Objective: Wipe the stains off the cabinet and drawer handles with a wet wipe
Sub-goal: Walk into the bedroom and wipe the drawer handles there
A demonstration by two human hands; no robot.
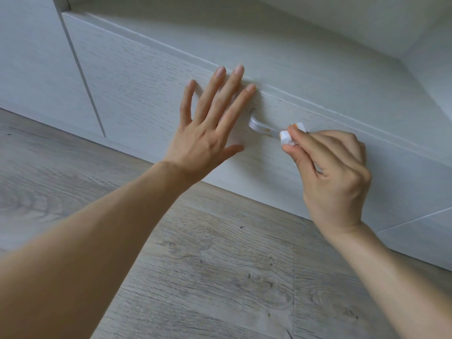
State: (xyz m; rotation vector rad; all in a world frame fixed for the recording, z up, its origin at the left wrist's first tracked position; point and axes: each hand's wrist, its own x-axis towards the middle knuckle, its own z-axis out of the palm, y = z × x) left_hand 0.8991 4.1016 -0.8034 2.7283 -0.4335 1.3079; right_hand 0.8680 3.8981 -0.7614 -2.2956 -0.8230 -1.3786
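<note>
A silver bow handle [260, 126] sits on the white wood-grain drawer front [137, 94]. Small orange stains mark the handle near its middle. My right hand [335, 177] pinches a folded white wet wipe [291, 135], smudged orange, around the handle's right part, which it hides. My left hand [208, 126] lies flat with fingers spread against the drawer front, just left of the handle.
A white cabinet door [36, 69] stands to the left of the drawer, split from it by a narrow gap. An open shelf recess [293, 25] lies above the drawer. Grey wood-look floor [208, 265] runs along the cabinet's base.
</note>
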